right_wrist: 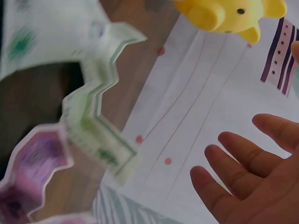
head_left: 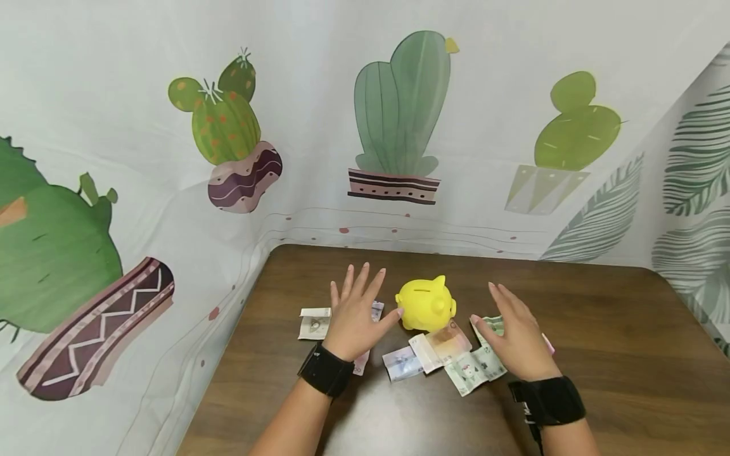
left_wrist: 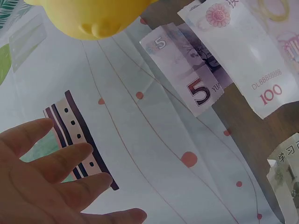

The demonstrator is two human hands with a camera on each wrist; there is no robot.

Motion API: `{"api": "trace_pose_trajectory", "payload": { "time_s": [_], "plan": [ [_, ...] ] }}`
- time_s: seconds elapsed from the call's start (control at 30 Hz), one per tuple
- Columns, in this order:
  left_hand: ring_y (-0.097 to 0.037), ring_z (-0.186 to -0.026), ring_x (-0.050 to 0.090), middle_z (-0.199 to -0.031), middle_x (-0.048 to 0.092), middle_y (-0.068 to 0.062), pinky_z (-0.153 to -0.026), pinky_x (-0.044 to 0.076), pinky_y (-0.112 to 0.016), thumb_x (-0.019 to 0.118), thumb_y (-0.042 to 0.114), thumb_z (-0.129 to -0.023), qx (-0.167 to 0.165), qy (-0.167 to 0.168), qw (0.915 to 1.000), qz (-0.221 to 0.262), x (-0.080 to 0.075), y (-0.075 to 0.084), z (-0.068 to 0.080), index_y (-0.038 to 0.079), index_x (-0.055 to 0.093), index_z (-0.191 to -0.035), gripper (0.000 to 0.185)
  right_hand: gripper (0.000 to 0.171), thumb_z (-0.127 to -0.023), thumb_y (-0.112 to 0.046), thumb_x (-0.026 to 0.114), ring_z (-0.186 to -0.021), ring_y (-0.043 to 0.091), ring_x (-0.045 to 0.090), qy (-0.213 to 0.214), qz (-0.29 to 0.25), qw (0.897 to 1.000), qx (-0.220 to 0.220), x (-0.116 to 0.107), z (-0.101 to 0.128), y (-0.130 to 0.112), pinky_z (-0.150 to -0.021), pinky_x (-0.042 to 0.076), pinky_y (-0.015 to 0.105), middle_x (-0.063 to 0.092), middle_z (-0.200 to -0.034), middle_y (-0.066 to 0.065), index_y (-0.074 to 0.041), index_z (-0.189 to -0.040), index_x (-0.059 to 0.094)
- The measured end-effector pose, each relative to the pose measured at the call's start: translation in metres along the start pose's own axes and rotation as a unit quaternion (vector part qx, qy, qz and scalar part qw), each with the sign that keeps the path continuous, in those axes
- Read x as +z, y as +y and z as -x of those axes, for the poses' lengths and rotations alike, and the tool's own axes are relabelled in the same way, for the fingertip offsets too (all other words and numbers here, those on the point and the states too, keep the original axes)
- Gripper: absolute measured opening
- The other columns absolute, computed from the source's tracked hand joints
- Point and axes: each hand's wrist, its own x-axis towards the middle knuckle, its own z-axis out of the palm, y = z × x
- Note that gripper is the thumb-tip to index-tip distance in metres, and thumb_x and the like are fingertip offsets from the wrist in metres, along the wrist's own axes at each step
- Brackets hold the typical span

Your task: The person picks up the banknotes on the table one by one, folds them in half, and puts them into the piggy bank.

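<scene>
A yellow piggy bank (head_left: 422, 310) stands on the brown table between the two hands, its coin slot on top and its snout to the right. My left hand (head_left: 356, 323), fingers spread, hovers above banknotes at the left; its thumb tip appears beside the pig's tail end, contact unclear. My right hand (head_left: 516, 342) is held with straight, parted fingers over green notes at the right. Neither hand holds anything. In front of the pig lie a blue note (head_left: 402, 364), an orange-pink note (head_left: 447, 345) and a green note (head_left: 473, 368), partly overlapping.
A creased pale note (head_left: 313, 324) lies left of the left hand. In the left wrist view a 5 yuan note (left_wrist: 182, 70) and a 100 note (left_wrist: 252, 60) show. A folded purple-pink note (right_wrist: 42, 158) appears in the right wrist view. A cactus-print cloth (head_left: 313, 126) hangs behind.
</scene>
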Motion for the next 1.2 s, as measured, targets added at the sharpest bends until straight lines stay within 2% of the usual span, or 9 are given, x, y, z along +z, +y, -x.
{"api": "trace_pose_trajectory", "payload": {
  "time_s": [0.23, 0.47, 0.63, 0.73, 0.87, 1.0, 1.2],
  "plan": [
    [-0.040, -0.157, 0.011, -0.167, 0.026, -0.012, -0.119, 0.004, -0.074, 0.059, 0.064, -0.090, 0.001, 0.000, 1.0000, 0.004, -0.002, 0.001, 0.001, 0.025, 0.035, -0.158, 0.082, 0.076, -0.101, -0.045, 0.058, -0.142, 0.057, 0.029, 0.002, -0.001, 1.000, 0.006, -0.006, 0.004, 0.013, -0.109, 0.028, 0.074, 0.030, -0.159, 0.031, -0.002, -0.158, 0.030],
    [-0.041, -0.157, 0.013, -0.166, 0.028, -0.013, -0.119, 0.006, -0.075, 0.060, 0.062, -0.091, 0.006, 0.009, 0.9999, 0.000, -0.003, 0.001, 0.001, 0.024, 0.036, -0.158, 0.081, 0.056, -0.102, -0.030, 0.058, -0.133, 0.055, 0.038, 0.040, 0.009, 0.999, -0.007, -0.009, 0.009, 0.022, -0.102, 0.036, 0.071, 0.041, -0.148, 0.033, 0.005, -0.145, 0.046],
    [-0.043, -0.156, 0.016, -0.165, 0.030, -0.014, -0.118, 0.008, -0.076, 0.062, 0.060, -0.090, 0.011, 0.011, 0.9999, 0.001, -0.002, 0.000, 0.002, 0.024, 0.038, -0.157, 0.079, 0.052, -0.103, -0.029, 0.056, -0.127, 0.053, 0.042, 0.038, 0.012, 0.999, 0.019, -0.014, 0.016, 0.029, -0.097, 0.040, 0.068, 0.044, -0.140, 0.034, 0.004, -0.142, 0.050],
    [-0.043, -0.155, 0.018, -0.165, 0.032, -0.015, -0.117, 0.009, -0.077, 0.063, 0.059, -0.090, 0.014, 0.014, 0.9998, 0.002, -0.001, -0.001, 0.003, 0.024, 0.039, -0.157, 0.078, 0.049, -0.101, -0.028, 0.059, -0.121, 0.052, 0.046, 0.046, 0.023, 0.998, 0.036, -0.015, 0.019, 0.033, -0.094, 0.042, 0.067, 0.049, -0.133, 0.034, 0.004, -0.138, 0.054],
    [-0.044, -0.155, 0.018, -0.164, 0.032, -0.015, -0.117, 0.008, -0.077, 0.064, 0.057, -0.090, 0.016, 0.021, 0.9996, 0.007, 0.000, -0.002, 0.004, 0.023, 0.039, -0.156, 0.078, 0.045, -0.095, -0.024, 0.068, -0.103, 0.042, 0.056, 0.068, 0.047, 0.996, 0.041, -0.017, 0.020, 0.041, -0.081, 0.048, 0.055, 0.060, -0.112, 0.028, 0.004, -0.129, 0.061],
    [-0.045, -0.154, 0.019, -0.164, 0.033, -0.017, -0.117, 0.008, -0.077, 0.066, 0.056, -0.090, 0.018, 0.027, 0.9994, 0.010, 0.000, -0.002, 0.004, 0.022, 0.040, -0.156, 0.079, 0.042, -0.091, -0.022, 0.071, -0.085, 0.029, 0.057, 0.066, 0.063, 0.995, 0.045, -0.019, 0.020, 0.050, -0.070, 0.043, 0.041, 0.061, -0.091, 0.015, 0.006, -0.121, 0.064],
    [-0.044, -0.155, 0.018, -0.164, 0.033, -0.016, -0.118, 0.008, -0.076, 0.066, 0.055, -0.090, 0.014, 0.021, 0.9996, 0.009, 0.000, -0.001, 0.004, 0.022, 0.040, -0.156, 0.078, 0.043, -0.090, -0.024, 0.072, -0.078, 0.022, 0.053, 0.044, 0.077, 0.994, 0.057, -0.021, 0.024, 0.060, -0.065, 0.040, 0.035, 0.058, -0.084, 0.008, 0.008, -0.118, 0.065]
  ]
}}
